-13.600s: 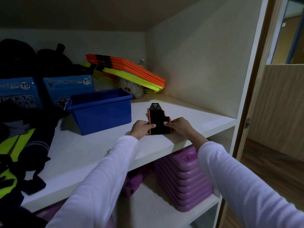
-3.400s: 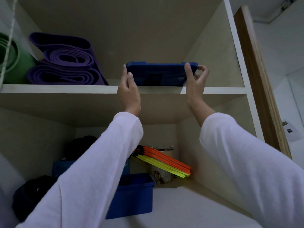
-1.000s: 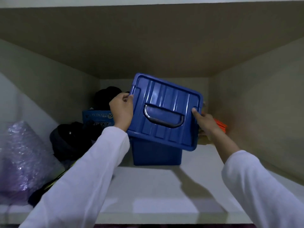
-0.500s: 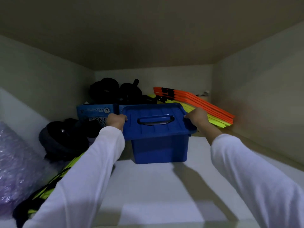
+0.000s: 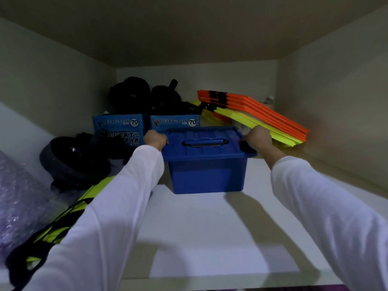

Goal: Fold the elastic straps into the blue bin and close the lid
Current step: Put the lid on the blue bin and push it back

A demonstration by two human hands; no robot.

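Lid [image 5: 206,142] sits on the blue bin [image 5: 206,175] mid-shelf, my left hand [image 5: 155,140] gripping its nine o'clock edge and right hand [image 5: 256,138] its three o'clock edge, so I'd press both evenly until seated.

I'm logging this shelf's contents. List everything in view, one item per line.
blue bin: one, blue, middle of the shelf
lid: one, blue with handle, lying on the bin
Lucky Star boxes: two, blue, behind the bin to the left
flat panels: a stack, orange above yellow, back right, tilted
dark gear: several pieces, black, back left; kinds unclear
round item: one, black, left of the bin
vest-like fabric: one, yellow and black, front left
bubble wrap: one, purplish, far left
shelf: one, white
left hand: on the lid's left edge
right hand: on the lid's right edge
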